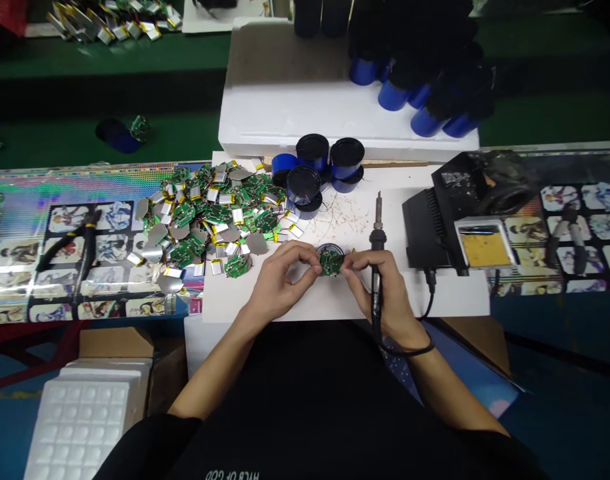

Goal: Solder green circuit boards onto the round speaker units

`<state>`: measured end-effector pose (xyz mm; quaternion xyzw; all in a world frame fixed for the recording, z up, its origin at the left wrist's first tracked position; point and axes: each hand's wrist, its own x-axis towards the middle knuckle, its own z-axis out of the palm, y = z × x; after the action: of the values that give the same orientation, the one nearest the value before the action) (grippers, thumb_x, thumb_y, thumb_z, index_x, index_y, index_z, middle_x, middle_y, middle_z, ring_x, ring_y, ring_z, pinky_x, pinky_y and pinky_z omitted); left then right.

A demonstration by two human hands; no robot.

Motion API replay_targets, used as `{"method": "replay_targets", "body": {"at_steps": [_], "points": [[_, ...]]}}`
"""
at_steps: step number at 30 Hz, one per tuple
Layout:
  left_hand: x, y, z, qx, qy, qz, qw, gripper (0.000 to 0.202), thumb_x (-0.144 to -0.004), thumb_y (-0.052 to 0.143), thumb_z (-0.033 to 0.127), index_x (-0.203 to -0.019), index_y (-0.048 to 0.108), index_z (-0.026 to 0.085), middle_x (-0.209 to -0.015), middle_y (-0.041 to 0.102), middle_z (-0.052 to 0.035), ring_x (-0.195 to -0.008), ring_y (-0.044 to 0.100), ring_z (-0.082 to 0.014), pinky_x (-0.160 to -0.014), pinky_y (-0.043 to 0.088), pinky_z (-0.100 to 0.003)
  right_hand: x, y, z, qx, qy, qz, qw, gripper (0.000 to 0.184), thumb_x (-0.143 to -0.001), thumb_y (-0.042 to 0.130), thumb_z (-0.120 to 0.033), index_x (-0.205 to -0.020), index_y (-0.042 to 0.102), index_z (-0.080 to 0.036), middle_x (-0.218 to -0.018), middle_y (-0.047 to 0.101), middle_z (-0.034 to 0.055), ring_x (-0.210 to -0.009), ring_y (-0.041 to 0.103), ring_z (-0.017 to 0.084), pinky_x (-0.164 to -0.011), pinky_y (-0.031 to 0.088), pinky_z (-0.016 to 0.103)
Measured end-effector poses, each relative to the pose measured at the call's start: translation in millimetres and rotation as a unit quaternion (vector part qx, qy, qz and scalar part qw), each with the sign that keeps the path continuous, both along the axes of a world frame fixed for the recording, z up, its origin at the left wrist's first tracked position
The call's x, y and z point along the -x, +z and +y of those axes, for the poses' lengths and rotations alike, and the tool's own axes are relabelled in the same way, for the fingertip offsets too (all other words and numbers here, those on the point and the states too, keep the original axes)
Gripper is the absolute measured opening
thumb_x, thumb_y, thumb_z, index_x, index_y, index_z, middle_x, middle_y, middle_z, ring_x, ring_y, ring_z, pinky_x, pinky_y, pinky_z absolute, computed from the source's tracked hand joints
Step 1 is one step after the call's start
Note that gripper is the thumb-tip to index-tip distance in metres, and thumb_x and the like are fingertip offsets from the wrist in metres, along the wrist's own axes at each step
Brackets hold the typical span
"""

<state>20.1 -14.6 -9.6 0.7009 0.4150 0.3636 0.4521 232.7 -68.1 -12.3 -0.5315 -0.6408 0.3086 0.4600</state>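
Between both hands, near the table's front edge, is a small round green circuit board (331, 263). My left hand (283, 277) pinches its left edge between thumb and index finger. On the other side, the fingertips of my right hand (379, 287) are closed at the board's right edge. That same hand also carries a soldering iron (378, 237), tip pointing up and away, its cable looping over the wrist. Just behind the board shows the dark rim of a round housing (329, 249), partly covered by the board.
A heap of circuit boards with battery cells (219, 213) lies at left. Several blue-and-black cylinders (312, 157) stand behind my hands, before a white foam block (285, 100). A black soldering station (429, 220) with a yellow sponge (485, 249) sits right; pliers (85, 243) lie far left.
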Motion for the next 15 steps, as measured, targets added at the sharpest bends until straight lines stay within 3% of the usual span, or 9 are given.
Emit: {"method": "replay_targets", "body": {"at_steps": [3, 5, 9, 11, 15], "points": [[4, 0.0, 4, -0.050, -0.041, 0.030, 0.997, 0.005, -0.098, 0.071, 0.020, -0.093, 0.070, 0.021, -0.105, 0.077, -0.0066, -0.103, 0.071, -0.0227, -0.096, 0.050, -0.037, -15, 6.7, -9, 0.009, -0.003, 0.006, 1.000, 0.019, -0.097, 0.072, -0.018, -0.110, 0.062, -0.028, -0.099, 0.072, 0.0028, -0.090, 0.073, 0.022, -0.085, 0.058, 0.041], [4, 0.5, 7, -0.074, -0.070, 0.044, 0.994, 0.006, -0.098, 0.069, 0.018, -0.093, 0.070, 0.021, -0.105, 0.078, -0.0063, -0.102, 0.071, -0.0225, -0.096, 0.050, -0.037, -23, 15.0, -13, 0.024, -0.001, 0.042, 0.999, 0.010, -0.101, 0.068, -0.026, -0.111, 0.066, -0.027, -0.087, 0.073, 0.0013, -0.075, 0.071, 0.020, -0.073, 0.056, 0.038], [3, 3.3, 15, -0.074, -0.115, 0.069, 0.988, 0.011, -0.096, 0.064, 0.012, -0.092, 0.069, 0.021, -0.105, 0.077, -0.0057, -0.102, 0.069, -0.0223, -0.095, 0.049, -0.037, -34, 35.8, -12, 0.054, -0.056, 0.166, 0.983, 0.031, -0.101, 0.064, -0.050, -0.126, 0.067, -0.031, -0.058, 0.058, -0.0062, -0.044, 0.048, 0.016, -0.043, 0.035, 0.030], [2, 4.9, 18, -0.063, -0.125, 0.083, 0.987, 0.013, -0.093, 0.064, 0.009, -0.092, 0.068, 0.020, -0.105, 0.076, -0.0052, -0.101, 0.068, -0.0222, -0.095, 0.049, -0.037, -39, 42.7, -8, 0.057, -0.086, 0.198, 0.975, 0.038, -0.094, 0.073, -0.053, -0.128, 0.065, -0.037, -0.061, 0.058, -0.0065, -0.046, 0.047, 0.016, -0.041, 0.030, 0.028], [-1, 6.6, 21, -0.033, -0.123, 0.093, 0.988, 0.016, -0.087, 0.063, 0.004, -0.089, 0.067, 0.020, -0.102, 0.076, -0.0036, -0.095, 0.067, -0.0208, -0.087, 0.049, -0.034, -54, 41.9, -4, 0.061, -0.108, 0.136, 0.983, 0.029, -0.089, 0.082, -0.044, -0.114, 0.076, -0.031, -0.081, 0.070, 0.0010, -0.055, 0.057, 0.016, -0.043, 0.039, 0.030]]}}
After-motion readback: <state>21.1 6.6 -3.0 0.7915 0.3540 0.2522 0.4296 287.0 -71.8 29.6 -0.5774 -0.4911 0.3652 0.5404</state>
